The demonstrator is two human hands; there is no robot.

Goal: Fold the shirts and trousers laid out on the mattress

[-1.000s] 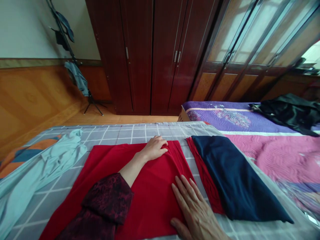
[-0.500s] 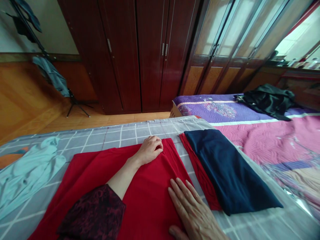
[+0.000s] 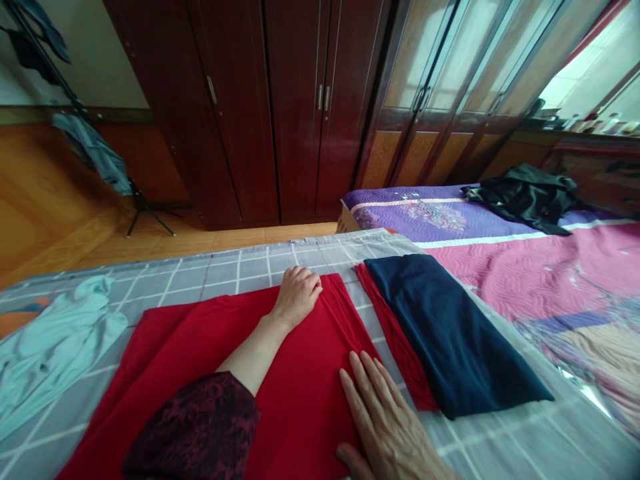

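Observation:
A red cloth [image 3: 200, 347] lies spread on a grey checked bedsheet. My left hand [image 3: 299, 293] rests near its far edge with the fingers curled and closed; whether they pinch the fabric is hidden beneath them. Lower right, my right hand [image 3: 383, 417] lies flat, palm down, on the cloth's right side with its fingers spread. Beside that hand is a folded dark blue cloth [image 3: 455, 333] with a red folded cloth [image 3: 400, 340] showing along its left edge.
A pale green garment [image 3: 65, 340] lies at the left. Beyond the grey sheet [image 3: 255, 261] are a dark red wardrobe [image 3: 300, 133] and a stand [image 3: 143, 207] with clothes. At the right, a black garment [image 3: 530, 197] sits on a purple and pink quilt [image 3: 540, 267].
The camera view has shifted slightly. My left hand has rolled over a little at the far edge, its fingers more tucked under. My right hand stays flat on the red cloth.

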